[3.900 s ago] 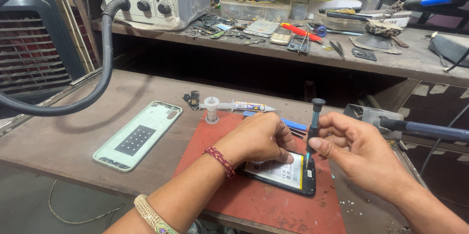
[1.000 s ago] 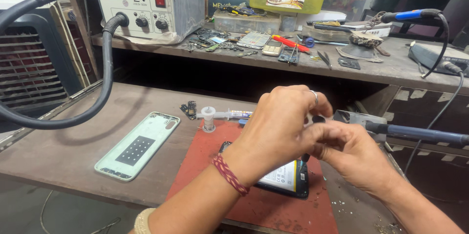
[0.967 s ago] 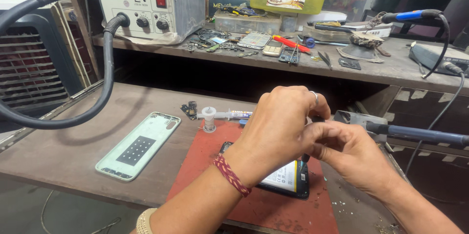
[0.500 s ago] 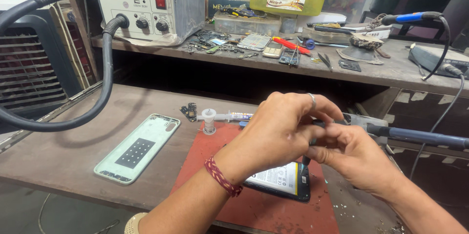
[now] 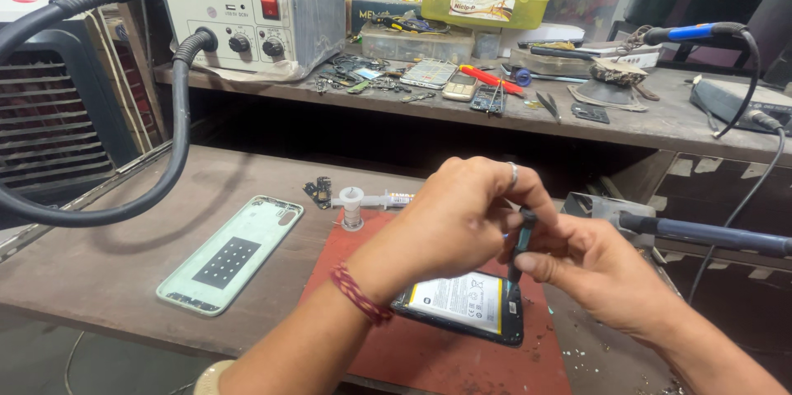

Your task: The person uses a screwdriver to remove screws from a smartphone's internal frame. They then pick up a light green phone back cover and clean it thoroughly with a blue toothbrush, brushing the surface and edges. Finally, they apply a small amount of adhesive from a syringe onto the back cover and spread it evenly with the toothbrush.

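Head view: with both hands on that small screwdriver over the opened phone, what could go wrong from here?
1. The screwdriver stands on the opened phone right beside its battery; a slip could perhaps gouge it.
2. The left hand hides the tool's top and the right hand pinches its shaft, so the tip may be partly out of sight.
3. The phone lies at the near edge of the red mat, close to the bench edge, and could be nudged off.
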